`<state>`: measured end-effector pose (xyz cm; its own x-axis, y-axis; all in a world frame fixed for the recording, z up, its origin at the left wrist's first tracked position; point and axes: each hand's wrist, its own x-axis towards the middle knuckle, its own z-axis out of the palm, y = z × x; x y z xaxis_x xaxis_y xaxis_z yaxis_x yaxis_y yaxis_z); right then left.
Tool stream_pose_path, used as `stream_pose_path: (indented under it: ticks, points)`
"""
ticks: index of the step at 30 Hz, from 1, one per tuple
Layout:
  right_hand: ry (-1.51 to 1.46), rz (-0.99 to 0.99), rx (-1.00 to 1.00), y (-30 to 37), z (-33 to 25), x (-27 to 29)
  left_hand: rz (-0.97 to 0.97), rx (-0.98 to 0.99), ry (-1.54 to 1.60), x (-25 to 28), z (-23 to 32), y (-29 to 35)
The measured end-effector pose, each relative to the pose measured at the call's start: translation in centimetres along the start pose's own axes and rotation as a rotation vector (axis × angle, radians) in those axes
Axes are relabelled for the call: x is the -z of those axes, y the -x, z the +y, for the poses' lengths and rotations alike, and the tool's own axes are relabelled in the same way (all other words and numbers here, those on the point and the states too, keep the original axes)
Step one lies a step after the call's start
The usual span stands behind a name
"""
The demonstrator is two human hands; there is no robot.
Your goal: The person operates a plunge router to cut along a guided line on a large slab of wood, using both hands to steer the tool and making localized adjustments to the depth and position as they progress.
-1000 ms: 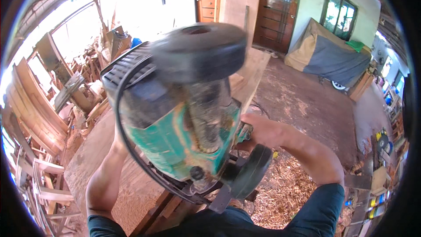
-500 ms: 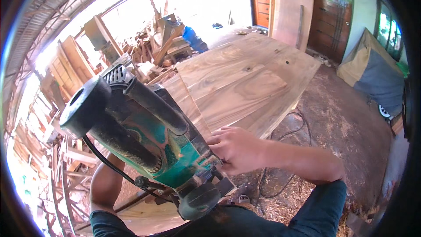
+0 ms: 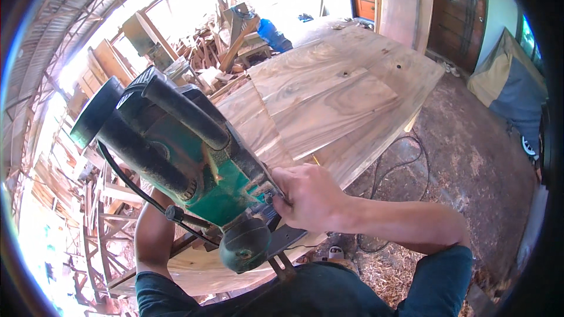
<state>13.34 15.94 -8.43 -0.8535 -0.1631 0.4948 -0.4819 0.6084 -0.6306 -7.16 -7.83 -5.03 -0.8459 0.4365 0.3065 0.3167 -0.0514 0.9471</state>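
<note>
A large plunge router [image 3: 218,196], green and black and dusted with sawdust, is held up tilted close in front of me. One round black knob [image 3: 245,245] points toward my chest, and a black cord runs along its left side. My right hand [image 3: 311,195] is closed on the edge of the router's base, thumb and fingers bent around it. Behind the tool my left hand is hidden; only the left forearm [image 3: 154,235] shows, reaching up under the router. Below and beyond lies a wide wooden panel [image 3: 329,103] with visible joints and knots.
A small yellow strip [image 3: 316,159] shows on the panel by my right hand. A black cable [image 3: 426,164] loops over the shaving-strewn floor at right. Scrap wood [image 3: 202,53] and a blue container [image 3: 273,35] stand at the far left. A covered object [image 3: 511,82] sits by the right wall.
The router has shifted left and turned slightly, with my right hand still at its base. The panel and room sit farther right in the view. Metal rods now show near my chest.
</note>
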Motion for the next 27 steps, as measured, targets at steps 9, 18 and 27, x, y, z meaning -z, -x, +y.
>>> stream_pose_path:
  ticks: [9,18,27]
  points:
    - [0.418,-0.266,0.146,-0.7,-0.6,2.1,-0.038,-0.062,-0.016,0.0,-0.2,-0.3]
    - [-0.121,-0.12,-0.167,0.2,0.3,0.1,-0.103,-0.155,-0.024,0.5,-0.8,-0.7]
    - [0.388,-0.092,0.133,1.7,1.1,-0.1,-0.18,-0.207,-0.024,1.0,-1.3,-1.2]
